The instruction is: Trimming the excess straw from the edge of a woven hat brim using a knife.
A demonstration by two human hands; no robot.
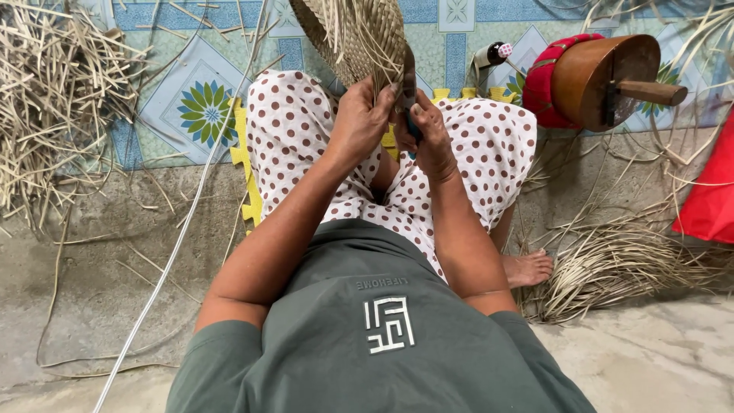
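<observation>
I sit cross-legged on the floor in dotted white trousers. A half-woven piece of dry straw (355, 34) rises in front of my knees, with loose strands hanging from its lower edge. My left hand (359, 122) grips that lower edge, fingers curled around the strands. My right hand (428, 134) is right beside it and holds a small dark-handled tool (410, 115), its blade up against the weave. The two hands nearly touch.
A heap of loose dry straw (53, 99) lies at the left, and a bundle of finer straw (619, 264) at the right by my bare foot (527, 268). A brown wooden mould with a peg (604, 76) sits on red cloth. A white cord (187, 214) crosses the floor.
</observation>
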